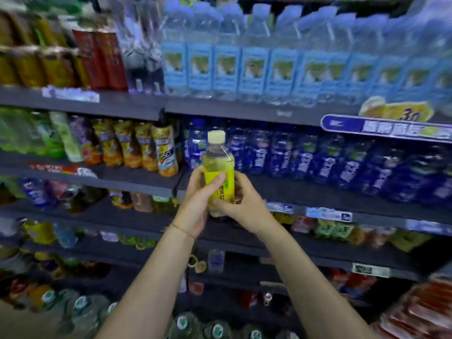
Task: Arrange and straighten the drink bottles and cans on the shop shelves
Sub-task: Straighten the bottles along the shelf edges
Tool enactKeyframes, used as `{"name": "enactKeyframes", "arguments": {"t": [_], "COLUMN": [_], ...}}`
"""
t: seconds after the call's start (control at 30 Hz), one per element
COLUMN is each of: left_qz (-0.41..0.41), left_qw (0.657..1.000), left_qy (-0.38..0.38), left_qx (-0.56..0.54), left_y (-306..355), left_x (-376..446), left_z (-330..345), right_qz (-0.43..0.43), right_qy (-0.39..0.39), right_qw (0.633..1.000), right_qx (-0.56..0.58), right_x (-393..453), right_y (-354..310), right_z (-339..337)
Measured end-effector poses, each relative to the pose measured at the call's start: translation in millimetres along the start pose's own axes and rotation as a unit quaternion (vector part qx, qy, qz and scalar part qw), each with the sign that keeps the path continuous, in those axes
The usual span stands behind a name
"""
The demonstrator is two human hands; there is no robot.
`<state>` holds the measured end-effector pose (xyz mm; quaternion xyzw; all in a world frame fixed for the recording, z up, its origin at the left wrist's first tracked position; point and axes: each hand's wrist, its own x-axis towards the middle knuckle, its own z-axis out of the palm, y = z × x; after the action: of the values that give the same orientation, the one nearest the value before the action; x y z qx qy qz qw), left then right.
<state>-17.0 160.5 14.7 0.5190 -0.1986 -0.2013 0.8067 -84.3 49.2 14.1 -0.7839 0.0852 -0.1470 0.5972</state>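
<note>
The yellow-label bottle (219, 173) is held upright in the air, in front of the shelves, about at the height of the shelf edge (137, 184) that carries the dark blue bottles (305, 162). It has a pale cap, clear top part w/ yellowish liquid inside. It stands on no shelf at this moment; both hands carry it.

Risk, as I judge it: the bottle is held only around the label, which is smooth, so it can slip down if one hand lets go before the other one has a firm hold. Also, when it goes back to a row, its base can knock the neighbour bottles, e.g. the orange-label bottles (146, 148) on the left or the dark blue ones just behind, bc the rows are packed tight. The picture is blurred at the sides, so I cannot tell which row has the gap for it.

The left hand (198, 204) wraps the bottle from the left side, thumb laid across the front of the label, fingers curled behind. The right hand (238, 204) grips the lower part from the right, thumb at the bottom of the label, fingers curled round the back. Both are closed on the bottle, not spread.

Further out: light blue water bottles (249, 67) on the shelf above, gold and red cans (73, 57) at far left top, big bottles w/ green caps (80, 304) near the bottom
</note>
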Motion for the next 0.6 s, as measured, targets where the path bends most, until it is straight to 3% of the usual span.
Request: {"name": "enactKeyframes", "arguments": {"t": [0.13,0.2,0.33,0.4,0.6], "left_qz": [0.024,0.054,0.198,0.265,0.32], "left_qw": [0.997,0.992,0.959,0.945,0.928], "left_qy": [-0.071,-0.089,0.012,0.049,0.033], "left_qx": [0.027,0.068,0.201,0.185,0.189], "left_y": [-3,-1,17,21,26], "left_x": [26,42,77,93,121], "left_z": [69,99,145,170,247], "right_qz": [-0.069,-0.095,-0.109,-0.123,-0.161], "right_qy": [0.132,0.158,0.173,0.181,0.205], "right_qw": [0.989,0.983,0.979,0.975,0.965], "right_qx": [-0.004,0.016,-0.016,-0.024,-0.008], "right_x": [13,20,27,28,13], "right_y": [-14,-20,-32,-44,-67], "right_z": [-57,-85,-151,-187,-263]}}
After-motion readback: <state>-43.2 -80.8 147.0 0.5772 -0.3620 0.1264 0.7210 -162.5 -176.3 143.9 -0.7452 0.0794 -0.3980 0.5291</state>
